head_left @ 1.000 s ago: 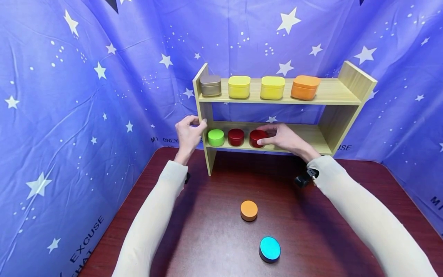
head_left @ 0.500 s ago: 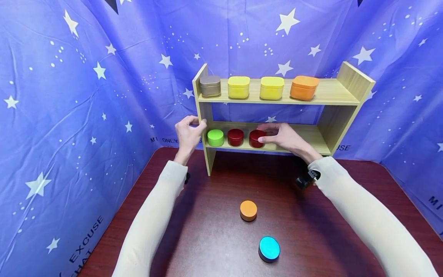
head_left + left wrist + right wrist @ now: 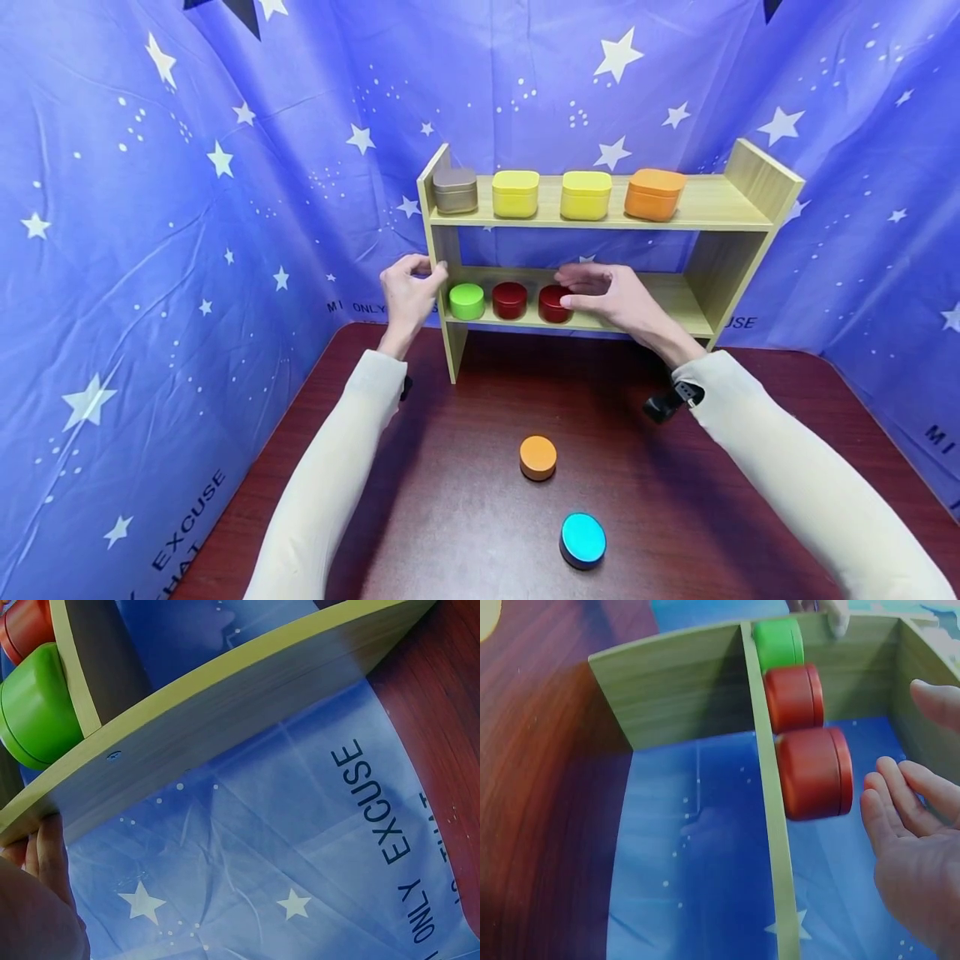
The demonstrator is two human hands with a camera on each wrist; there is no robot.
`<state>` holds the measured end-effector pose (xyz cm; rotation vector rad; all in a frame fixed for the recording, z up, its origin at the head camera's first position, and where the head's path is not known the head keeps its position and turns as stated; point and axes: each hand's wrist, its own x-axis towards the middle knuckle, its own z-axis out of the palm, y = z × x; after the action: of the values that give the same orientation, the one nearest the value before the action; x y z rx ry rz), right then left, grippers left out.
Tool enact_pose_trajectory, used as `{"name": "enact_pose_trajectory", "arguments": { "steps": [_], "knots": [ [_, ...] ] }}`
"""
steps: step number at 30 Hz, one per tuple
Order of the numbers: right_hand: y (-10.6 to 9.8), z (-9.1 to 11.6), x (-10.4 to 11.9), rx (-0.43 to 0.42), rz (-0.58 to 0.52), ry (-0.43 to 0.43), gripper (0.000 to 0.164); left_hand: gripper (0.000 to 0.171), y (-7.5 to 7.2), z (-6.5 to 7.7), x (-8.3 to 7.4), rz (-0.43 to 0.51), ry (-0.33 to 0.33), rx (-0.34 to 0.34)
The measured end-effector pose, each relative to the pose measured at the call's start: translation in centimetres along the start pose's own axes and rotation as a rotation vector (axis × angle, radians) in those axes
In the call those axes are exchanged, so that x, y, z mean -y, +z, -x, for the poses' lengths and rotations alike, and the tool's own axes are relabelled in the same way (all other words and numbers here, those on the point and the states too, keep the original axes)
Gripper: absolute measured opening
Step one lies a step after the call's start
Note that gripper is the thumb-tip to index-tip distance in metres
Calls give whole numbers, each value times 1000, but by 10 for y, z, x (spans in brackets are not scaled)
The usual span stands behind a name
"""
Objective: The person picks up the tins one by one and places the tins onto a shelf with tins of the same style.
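My left hand (image 3: 408,292) grips the front edge of the left side panel of a wooden shelf (image 3: 600,223); in the left wrist view its fingers (image 3: 51,859) lie against the panel's outer face. On the lower board stand a green round tin (image 3: 467,302), a dark red tin (image 3: 510,301) and a second dark red tin (image 3: 553,304), in a row from the left. Beside that last tin is my right hand (image 3: 626,302), fingers spread and holding nothing. The right wrist view shows a gap between this hand (image 3: 919,847) and the nearest red tin (image 3: 814,774).
The upper board carries a grey-brown box (image 3: 455,192), a yellow box (image 3: 515,195), another yellow box (image 3: 586,197) and an orange box (image 3: 655,195). In front, on the dark red table (image 3: 450,517), lie an orange round tin (image 3: 537,458) and a blue one (image 3: 582,540). Starry cloth (image 3: 300,167) hangs behind.
My right hand has let go of the second red tin; its fingers have spread and drawn back slightly to the right. The tin stays on the lower board. My left hand keeps its place.
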<state>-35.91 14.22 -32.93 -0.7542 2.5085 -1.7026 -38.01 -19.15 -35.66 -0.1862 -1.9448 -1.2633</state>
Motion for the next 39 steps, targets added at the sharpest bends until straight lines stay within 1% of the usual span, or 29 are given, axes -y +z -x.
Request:
{"name": "enact_pose_trajectory", "arguments": {
  "steps": [2,7,13,18,24,27,28,31,34,36,39],
  "knots": [
    [3,4,1,12,-19,-13,53,19,0,1,0,3,0,-7],
    [10,16,1,60,-59,-13,54,20,0,0,1,-1,2,-6],
    [13,24,1,91,-38,-41,55,20,0,-1,0,-4,-8,-3],
    [11,21,-2,80,-4,-36,53,19,0,-2,-2,5,-15,-14],
    [8,20,-5,68,-15,-25,55,19,0,0,-1,0,-13,-4],
    [8,18,-4,39,-12,-33,57,20,0,0,-1,-3,-15,0],
    [8,17,-3,20,5,-36,57,20,0,0,-1,-5,-15,0],
    [9,10,-3,-41,67,-36,58,20,-1,-1,-1,-4,-11,-3],
    [11,0,-8,-81,103,-11,61,20,-1,-2,-2,-1,-8,-5],
    [13,-7,-12,-80,92,16,62,20,-1,-1,-3,-3,-10,-5],
    [17,-14,-18,-62,74,35,65,20,0,1,-2,-7,-15,4]
  ]
}}
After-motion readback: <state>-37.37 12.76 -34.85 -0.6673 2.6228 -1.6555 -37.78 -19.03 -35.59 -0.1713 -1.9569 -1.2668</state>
